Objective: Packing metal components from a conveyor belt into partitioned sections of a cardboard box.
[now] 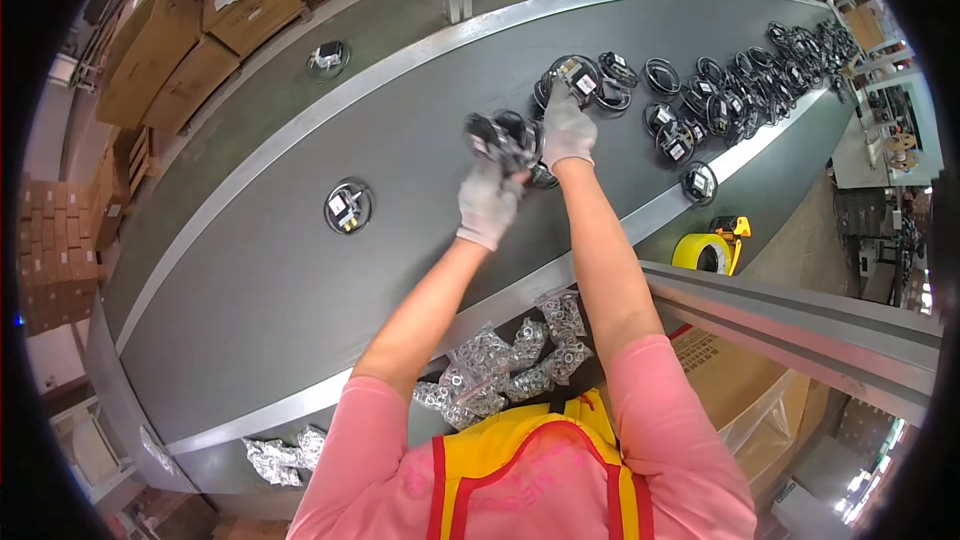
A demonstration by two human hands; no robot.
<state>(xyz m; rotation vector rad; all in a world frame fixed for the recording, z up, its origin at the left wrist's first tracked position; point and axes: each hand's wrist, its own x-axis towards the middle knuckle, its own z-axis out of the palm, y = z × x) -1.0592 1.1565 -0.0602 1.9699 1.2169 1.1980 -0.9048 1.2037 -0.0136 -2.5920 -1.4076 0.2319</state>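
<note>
Grey conveyor belt [280, 270] carries black cable coils with white labels. Left hand [488, 205] grips one cable coil [500, 138]; right hand [567, 130], just beside, presses closed on another labelled coil [577, 75].

Left hand [488, 204] grips a coiled cable bundle [503, 139] at frame centre; right hand [567, 129] touches another bundle [578, 77] on the conveyor belt [260, 280].

Brown cardboard boxes [190, 40] stacked far left; clear bags of washers [510, 360] lie below the belt.
</note>
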